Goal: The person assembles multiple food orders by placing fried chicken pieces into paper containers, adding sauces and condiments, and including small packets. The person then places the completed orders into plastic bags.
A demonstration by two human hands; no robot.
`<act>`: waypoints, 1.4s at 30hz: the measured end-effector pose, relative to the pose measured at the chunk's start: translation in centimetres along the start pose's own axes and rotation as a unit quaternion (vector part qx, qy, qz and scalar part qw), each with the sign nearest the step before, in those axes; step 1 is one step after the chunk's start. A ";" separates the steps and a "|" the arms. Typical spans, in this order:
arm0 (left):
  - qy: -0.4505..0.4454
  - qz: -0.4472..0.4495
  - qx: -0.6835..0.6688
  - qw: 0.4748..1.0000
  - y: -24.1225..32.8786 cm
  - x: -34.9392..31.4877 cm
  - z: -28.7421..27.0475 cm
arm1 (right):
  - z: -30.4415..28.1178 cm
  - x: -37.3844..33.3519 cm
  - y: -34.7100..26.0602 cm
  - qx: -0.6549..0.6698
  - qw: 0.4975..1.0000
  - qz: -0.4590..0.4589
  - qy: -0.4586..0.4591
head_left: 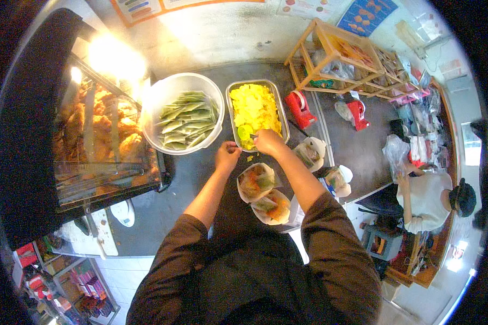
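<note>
A rectangular metal tray (231, 108) full of lumpy yellow food (255, 105), like scrambled egg, stands before me. My right hand (269, 142) is closed around the handle of a lime-green scoop (245, 132), whose head lies in the food at the tray's near end. At the near left corner, my left hand (228, 155) pinches the tray's rim with closed fingertips. Small yellow bits lie on the counter between my hands. Just nearer to me sit two open paper food boxes, one (255, 183) touching the other (272, 207), both with orange and green food inside.
A white tub (156, 130) of green leaf-wrapped parcels stands left of the tray, beside a lit glass case (108, 135) of fried food. Right are two more filled boxes (310, 154) (339, 181), red tape dispensers (300, 110) and a wooden rack (336, 59). Another person (428, 200) works far right.
</note>
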State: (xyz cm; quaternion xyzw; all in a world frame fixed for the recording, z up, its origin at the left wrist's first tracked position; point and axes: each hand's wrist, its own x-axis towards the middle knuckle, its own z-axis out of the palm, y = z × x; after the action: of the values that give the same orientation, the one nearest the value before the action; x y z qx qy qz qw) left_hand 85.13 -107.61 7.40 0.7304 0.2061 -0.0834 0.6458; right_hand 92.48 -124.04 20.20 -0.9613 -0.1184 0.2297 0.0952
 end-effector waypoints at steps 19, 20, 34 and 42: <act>0.009 -0.025 -0.036 0.999 1.2 -0.5 -0.2 | -0.3 0.8 1.2 -0.073 0.969 -0.215 -0.095; 0.010 -0.035 -0.040 0.999 1.3 -0.6 -0.1 | -0.5 1.2 2.3 -0.029 0.983 -0.153 -0.101; -0.068 -0.002 -0.059 0.996 1.5 -1.1 -1.2 | 3.2 -6.1 7.7 0.758 0.644 0.051 -0.091; -0.114 -0.011 0.012 0.993 2.4 -1.6 -2.5 | -1.5 -24.4 15.8 0.813 0.559 0.092 0.135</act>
State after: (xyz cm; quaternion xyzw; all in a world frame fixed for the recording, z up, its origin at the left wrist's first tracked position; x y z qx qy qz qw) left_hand 84.30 -105.71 10.58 0.7214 0.1381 -0.1756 0.6555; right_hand 74.96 -145.92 27.96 -0.5019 0.2221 0.1032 0.8295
